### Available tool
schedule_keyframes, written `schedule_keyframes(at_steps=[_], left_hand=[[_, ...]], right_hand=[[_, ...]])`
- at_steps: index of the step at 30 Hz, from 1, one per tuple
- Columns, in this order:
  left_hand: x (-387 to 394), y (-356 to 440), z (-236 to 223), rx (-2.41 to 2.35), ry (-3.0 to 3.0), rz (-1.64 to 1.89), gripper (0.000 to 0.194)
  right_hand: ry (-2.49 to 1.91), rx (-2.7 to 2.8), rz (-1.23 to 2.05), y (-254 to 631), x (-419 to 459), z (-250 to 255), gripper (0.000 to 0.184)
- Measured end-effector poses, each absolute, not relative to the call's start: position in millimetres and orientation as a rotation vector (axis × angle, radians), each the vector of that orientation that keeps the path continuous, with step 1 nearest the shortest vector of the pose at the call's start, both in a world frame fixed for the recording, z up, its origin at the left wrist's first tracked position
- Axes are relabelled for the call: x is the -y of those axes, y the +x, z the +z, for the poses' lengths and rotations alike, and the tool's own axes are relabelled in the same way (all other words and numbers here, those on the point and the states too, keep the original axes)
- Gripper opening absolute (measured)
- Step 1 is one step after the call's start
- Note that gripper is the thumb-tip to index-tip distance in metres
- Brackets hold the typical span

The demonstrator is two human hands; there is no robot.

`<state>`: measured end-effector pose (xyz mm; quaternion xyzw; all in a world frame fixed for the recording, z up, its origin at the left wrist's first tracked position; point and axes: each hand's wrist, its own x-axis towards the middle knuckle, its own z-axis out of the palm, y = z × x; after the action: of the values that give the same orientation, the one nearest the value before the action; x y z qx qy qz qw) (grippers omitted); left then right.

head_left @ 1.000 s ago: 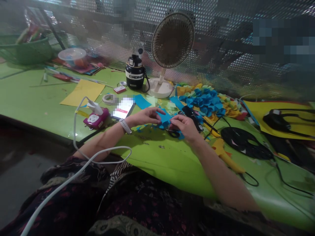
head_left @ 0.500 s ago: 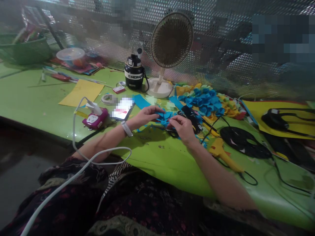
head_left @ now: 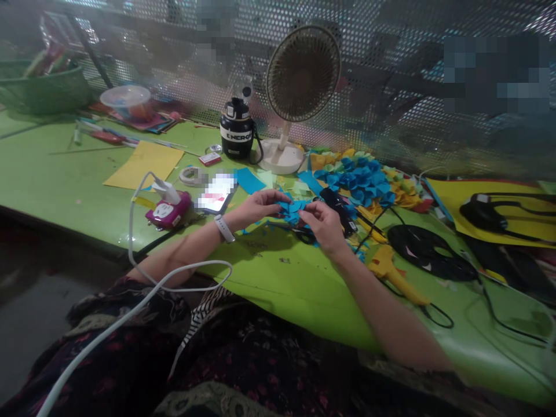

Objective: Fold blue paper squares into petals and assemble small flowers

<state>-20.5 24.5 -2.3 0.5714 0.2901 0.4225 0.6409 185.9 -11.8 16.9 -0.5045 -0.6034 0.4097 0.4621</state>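
Note:
A small cut piece of blue paper [head_left: 296, 207] is held up between my two hands, just above the table. My left hand [head_left: 264, 204], with a pale watch band at its wrist, pinches the paper's left edge. On the other side, the thumb and fingers of my right hand [head_left: 322, 225] are closed on its right edge. More blue scraps lie under and around the fingers, partly hidden by them. Beyond my right hand rests a black object [head_left: 339, 208], and a blue paper strip [head_left: 249, 181] lies behind my left hand.
A yellow glue gun [head_left: 397, 275] with a cord lies right of my forearm, near a black disc [head_left: 432, 252]. Blue and yellow paper pieces [head_left: 362, 176] are heaped behind. A fan [head_left: 284, 156], black bottle [head_left: 237, 130], phone [head_left: 217, 194] and purple plug adapter [head_left: 167, 213] stand around; a white cable [head_left: 143, 292] crosses my left forearm.
My hands have drawn slightly closer together around the blue paper, the right fingers shifting a little left. The blue piece has turned slightly; the rest looks the same.

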Motion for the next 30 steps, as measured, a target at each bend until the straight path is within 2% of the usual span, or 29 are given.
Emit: schedule_keyframes(at_steps=[30], left_hand=[[-26.6, -20.2, -6.6, -0.647, 1.235, 0.953, 0.021]], right_hand=[[-1.219, 1.527, 1.028, 188.0, 12.0, 19.7, 0.029]])
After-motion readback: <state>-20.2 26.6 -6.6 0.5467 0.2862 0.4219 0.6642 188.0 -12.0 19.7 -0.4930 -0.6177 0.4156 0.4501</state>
